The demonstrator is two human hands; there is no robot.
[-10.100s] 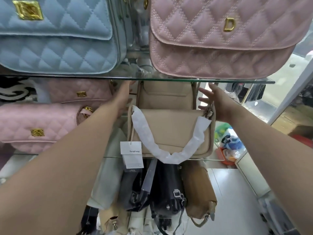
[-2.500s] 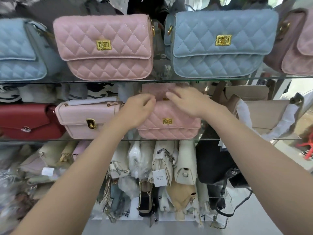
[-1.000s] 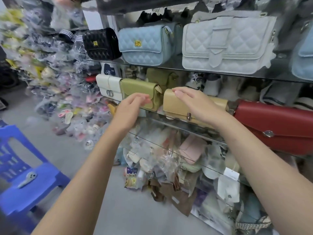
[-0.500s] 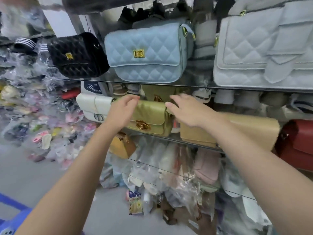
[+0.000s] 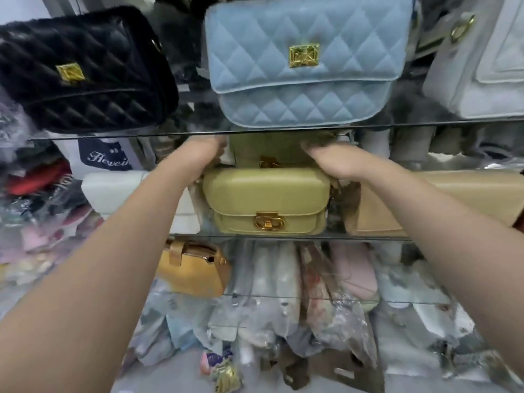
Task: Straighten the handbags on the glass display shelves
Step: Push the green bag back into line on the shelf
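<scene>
Shelving of glass (image 5: 283, 129) is stacked with handbags; the middle tier (image 5: 312, 238) carries an olive-green clasp bag (image 5: 266, 205) at centre. The left hand (image 5: 198, 157) is pressed at its ten o'clock corner, the right hand (image 5: 331, 160) at two o'clock. Fingers are hidden behind it, so grip cannot be told. Even pressure from both sides is advised, with the gold clasp (image 5: 269, 221) kept facing front.

You have an olive-green smooth leather flap handbag (image 5: 266, 204) with gold clasp upright, front-facing on the middle glass shelf (image 5: 283, 236); a matching green bag (image 5: 266, 151) stands directly behind it
</scene>
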